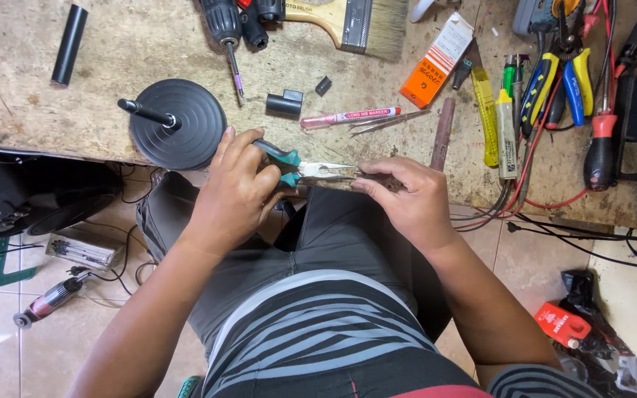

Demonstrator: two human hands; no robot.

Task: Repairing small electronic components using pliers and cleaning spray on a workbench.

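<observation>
The long-nose pliers (pixel 311 171) with teal handles lie level at the near edge of the worn workbench (pixel 112 66), their tips clamped on a small part hidden under the right hand (pixel 407 199), whose fingers are pinched around it. The left hand (pixel 237 188) is pressed shut around the handles, just in front of the black round stand (pixel 178 121), with a pink marker (pixel 348 116) and an orange box (pixel 436 63) farther back. With so little bite, the part could slip free if the squeeze eases, and fall to the tiled floor (pixel 53 339).
</observation>
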